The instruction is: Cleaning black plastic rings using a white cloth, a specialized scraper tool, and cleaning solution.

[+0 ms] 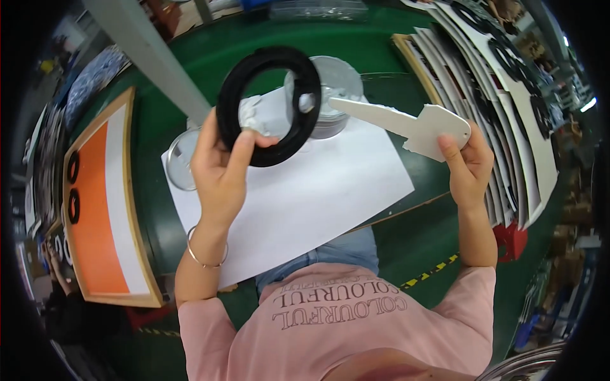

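Left hand (219, 168) holds a black ring (269, 105) upright above the bench, thumb pressed on its lower rim, fingers closed behind it. Right hand (469, 166) is shut on the broad end of a white paddle-shaped tool (406, 124), whose pointed tip aims left toward the ring, close to it but apart. Below both lies a white paper sheet (318, 190) on the green bench top (356, 47); a round clear container (333, 86) with something white inside sits behind the ring, and a shallow round lid or dish (181, 159) lies at the sheet's left edge, partly hidden by the hand. An orange-and-white framed board (105, 203) with a few black rings on it lies at far left; stacked white sheets with black rings (508, 70) fan out at right. Risks, as I judge them: the ring is pinched at one spot only, so it could swing or slip if the paddle pushes on it; the paddle tip sits near the container and could knock it; anything white carried on the tip could drip onto the sheet.
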`<action>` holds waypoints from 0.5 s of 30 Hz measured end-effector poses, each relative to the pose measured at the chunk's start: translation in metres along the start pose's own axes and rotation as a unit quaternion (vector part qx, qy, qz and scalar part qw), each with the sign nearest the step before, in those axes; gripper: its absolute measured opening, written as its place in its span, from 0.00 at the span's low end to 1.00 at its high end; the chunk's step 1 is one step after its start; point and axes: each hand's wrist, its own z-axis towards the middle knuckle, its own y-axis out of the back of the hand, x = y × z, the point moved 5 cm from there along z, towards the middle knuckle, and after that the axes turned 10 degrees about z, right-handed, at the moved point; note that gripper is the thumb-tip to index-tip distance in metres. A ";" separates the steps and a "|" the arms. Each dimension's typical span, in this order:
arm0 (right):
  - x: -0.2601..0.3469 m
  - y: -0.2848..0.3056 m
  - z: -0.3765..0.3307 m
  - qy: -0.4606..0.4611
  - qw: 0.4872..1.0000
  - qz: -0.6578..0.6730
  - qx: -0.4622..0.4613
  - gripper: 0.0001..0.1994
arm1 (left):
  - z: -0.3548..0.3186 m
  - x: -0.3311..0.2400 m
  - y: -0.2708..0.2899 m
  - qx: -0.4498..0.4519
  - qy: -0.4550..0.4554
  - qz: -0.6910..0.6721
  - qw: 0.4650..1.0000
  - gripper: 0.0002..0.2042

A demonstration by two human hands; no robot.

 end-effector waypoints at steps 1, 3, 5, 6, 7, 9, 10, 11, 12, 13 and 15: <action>-0.002 -0.006 0.002 -0.015 1.000 -0.012 0.022 0.11 | -0.002 -0.002 0.002 0.005 -0.005 0.001 1.000 0.17; -0.007 -0.016 0.005 -0.014 1.000 -0.001 0.023 0.11 | -0.006 -0.006 0.006 0.000 -0.014 0.014 1.000 0.18; -0.011 -0.017 0.006 -0.013 1.000 0.001 0.015 0.11 | -0.006 -0.008 0.006 0.002 -0.025 0.020 0.999 0.18; -0.013 -0.017 0.006 -0.021 1.000 0.012 0.012 0.12 | -0.007 -0.008 0.007 0.004 -0.026 0.023 0.999 0.18; -0.016 -0.017 0.005 -0.030 0.999 0.021 0.008 0.12 | -0.008 -0.008 0.008 0.006 -0.026 0.025 0.999 0.18; -0.018 -0.019 0.006 -0.032 0.999 0.031 0.004 0.12 | -0.008 -0.009 0.006 0.009 -0.026 0.028 0.999 0.18; -0.019 -0.020 0.006 -0.032 0.999 0.040 0.002 0.12 | -0.009 -0.010 0.006 0.009 -0.028 0.030 0.999 0.18; -0.020 -0.019 0.007 -0.034 0.999 0.041 0.000 0.12 | -0.009 -0.010 0.006 0.012 -0.027 0.030 0.999 0.18; -0.021 -0.019 0.007 -0.035 0.999 0.034 0.004 0.12 | -0.009 -0.009 0.005 0.016 -0.026 0.030 0.999 0.18; -0.021 -0.019 0.008 -0.035 0.999 0.027 0.007 0.13 | -0.009 -0.008 0.004 0.020 -0.025 0.030 0.999 0.18; -0.022 -0.018 0.008 -0.039 0.999 0.032 0.004 0.13 | -0.008 -0.009 0.003 0.022 -0.022 0.031 0.999 0.18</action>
